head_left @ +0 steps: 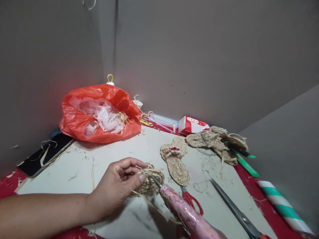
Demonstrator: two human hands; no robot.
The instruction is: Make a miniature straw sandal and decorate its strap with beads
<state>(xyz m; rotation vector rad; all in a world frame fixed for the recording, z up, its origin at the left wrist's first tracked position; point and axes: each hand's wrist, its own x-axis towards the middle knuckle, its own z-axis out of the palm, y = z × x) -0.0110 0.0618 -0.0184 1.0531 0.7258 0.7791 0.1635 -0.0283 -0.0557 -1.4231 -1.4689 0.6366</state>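
Pinching one woven sandal (149, 182) with left hand (114, 186); one glue gun (185, 210) points upper-left; right hand (220, 235) grip unclear.

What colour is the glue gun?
Pink. The glue gun, tip at the straw piece, shows best in the head view.

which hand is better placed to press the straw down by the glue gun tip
Left, probably. The left hand pinches the woven straw piece, fingers right beside the glue gun nozzle. The right hand barely shows, at the gun's rear end.
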